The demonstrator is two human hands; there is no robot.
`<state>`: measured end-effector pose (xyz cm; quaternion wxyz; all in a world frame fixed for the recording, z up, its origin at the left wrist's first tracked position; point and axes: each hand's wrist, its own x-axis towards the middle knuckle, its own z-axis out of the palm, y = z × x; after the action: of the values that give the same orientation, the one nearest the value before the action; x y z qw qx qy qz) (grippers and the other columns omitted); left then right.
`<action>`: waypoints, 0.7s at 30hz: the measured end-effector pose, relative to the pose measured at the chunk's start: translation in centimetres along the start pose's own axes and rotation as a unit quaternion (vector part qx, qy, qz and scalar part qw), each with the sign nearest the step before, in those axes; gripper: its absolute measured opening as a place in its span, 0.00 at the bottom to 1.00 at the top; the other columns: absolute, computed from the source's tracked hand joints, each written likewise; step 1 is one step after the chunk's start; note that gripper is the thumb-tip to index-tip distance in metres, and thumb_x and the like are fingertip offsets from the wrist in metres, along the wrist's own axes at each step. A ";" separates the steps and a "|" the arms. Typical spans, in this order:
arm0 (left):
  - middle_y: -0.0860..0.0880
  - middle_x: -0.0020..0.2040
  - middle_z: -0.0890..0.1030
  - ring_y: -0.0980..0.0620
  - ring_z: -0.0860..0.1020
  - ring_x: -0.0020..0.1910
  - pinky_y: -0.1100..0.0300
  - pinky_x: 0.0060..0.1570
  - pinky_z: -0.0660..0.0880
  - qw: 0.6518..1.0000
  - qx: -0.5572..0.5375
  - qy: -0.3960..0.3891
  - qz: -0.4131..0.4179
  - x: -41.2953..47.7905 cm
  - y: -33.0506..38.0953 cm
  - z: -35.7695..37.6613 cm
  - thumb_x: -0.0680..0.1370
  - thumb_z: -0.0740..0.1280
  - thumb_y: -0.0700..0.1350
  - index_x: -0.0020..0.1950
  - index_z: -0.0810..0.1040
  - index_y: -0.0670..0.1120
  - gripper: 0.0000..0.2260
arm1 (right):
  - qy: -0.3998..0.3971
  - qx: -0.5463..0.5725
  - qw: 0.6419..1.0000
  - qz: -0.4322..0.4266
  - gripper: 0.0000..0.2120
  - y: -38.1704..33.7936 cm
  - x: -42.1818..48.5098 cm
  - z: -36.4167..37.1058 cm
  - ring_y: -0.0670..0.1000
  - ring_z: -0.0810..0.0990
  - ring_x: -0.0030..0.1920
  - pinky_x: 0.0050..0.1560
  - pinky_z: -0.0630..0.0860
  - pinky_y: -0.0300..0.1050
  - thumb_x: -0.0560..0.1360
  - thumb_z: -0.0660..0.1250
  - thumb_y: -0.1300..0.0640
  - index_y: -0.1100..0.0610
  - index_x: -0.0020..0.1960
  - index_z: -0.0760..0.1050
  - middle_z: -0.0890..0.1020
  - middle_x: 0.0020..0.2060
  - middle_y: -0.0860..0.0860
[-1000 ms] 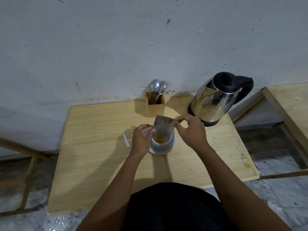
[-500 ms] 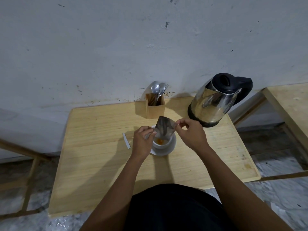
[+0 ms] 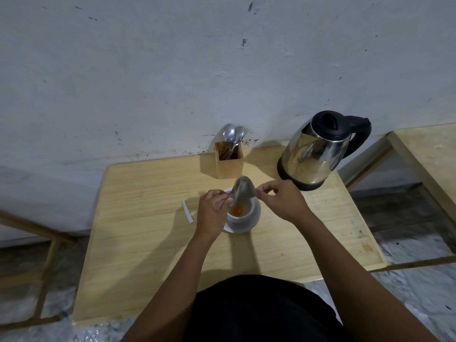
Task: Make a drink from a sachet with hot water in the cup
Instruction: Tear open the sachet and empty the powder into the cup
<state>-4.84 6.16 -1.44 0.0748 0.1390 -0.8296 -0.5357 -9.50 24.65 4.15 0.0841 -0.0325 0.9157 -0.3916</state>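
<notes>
A white cup (image 3: 246,215) stands on a white saucer (image 3: 233,229) in the middle of the wooden table (image 3: 148,230). Orange powder (image 3: 237,209) lies in the cup's bottom. A silvery sachet (image 3: 243,190) hangs upside down and bent just over the cup's rim. My left hand (image 3: 213,215) pinches its lower left corner. My right hand (image 3: 281,198) pinches its right edge. A steel kettle (image 3: 315,154) with a black lid and handle sits at the table's back right.
A torn white strip (image 3: 187,211) of the sachet lies left of the cup. A wooden holder (image 3: 229,160) with spoons stands against the wall behind the cup. A second wooden table (image 3: 429,154) is to the right, across a gap.
The sachet has gone from flat and upright to curled and tipped lower over the cup. My right hand has dropped slightly. The cup and kettle stay put.
</notes>
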 end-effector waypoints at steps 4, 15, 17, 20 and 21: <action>0.48 0.49 0.77 0.53 0.75 0.50 0.68 0.50 0.70 1.000 0.004 0.009 0.008 -0.1 0.1 -0.1 0.74 0.70 0.39 0.49 0.83 0.37 0.07 | 0.004 -0.024 1.000 0.004 0.06 -0.1 -0.1 -0.1 0.46 0.80 0.49 0.55 0.75 0.50 0.75 0.69 0.48 0.47 0.48 0.83 0.81 0.42 0.39; 0.48 0.50 0.78 0.50 0.77 0.52 0.61 0.51 0.73 1.000 0.001 0.002 0.001 0.0 -0.1 -0.1 0.75 0.69 0.39 0.48 0.84 0.39 0.06 | 0.047 -0.043 0.998 0.001 0.04 0.1 -0.8 0.1 0.46 0.80 0.46 0.53 0.71 0.47 0.75 0.69 0.47 0.45 0.47 0.83 0.81 0.41 0.39; 0.47 0.52 0.79 0.48 0.77 0.54 0.56 0.54 0.75 1.000 0.002 0.001 -0.008 0.1 -0.5 0.0 0.75 0.69 0.40 0.48 0.84 0.40 0.06 | 0.053 -0.044 0.998 -0.004 0.04 -0.1 -0.9 0.0 0.44 0.79 0.45 0.52 0.71 0.46 0.75 0.69 0.48 0.45 0.47 0.82 0.80 0.40 0.38; 0.49 0.52 0.78 0.46 0.76 0.57 0.49 0.57 0.75 0.999 0.000 0.000 -0.032 0.2 -0.8 0.0 0.75 0.70 0.42 0.49 0.83 0.42 0.06 | 0.076 -0.064 0.995 -0.015 0.04 0.0 -0.9 0.1 0.44 0.80 0.43 0.49 0.69 0.45 0.75 0.69 0.48 0.44 0.47 0.82 0.79 0.39 0.38; 0.50 0.52 0.78 0.46 0.76 0.57 0.48 0.58 0.75 1.000 -0.001 0.002 -0.031 0.2 -0.8 0.0 0.75 0.70 0.42 0.49 0.83 0.42 0.06 | 0.071 -0.065 0.995 -0.019 0.04 -0.1 -1.0 0.1 0.44 0.79 0.43 0.50 0.69 0.45 0.75 0.69 0.47 0.44 0.48 0.82 0.79 0.40 0.38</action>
<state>-4.88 5.82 -2.15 0.0599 0.1656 -0.8241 -0.5383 -8.55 24.66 4.26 0.0090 -0.0277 0.9422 -0.3337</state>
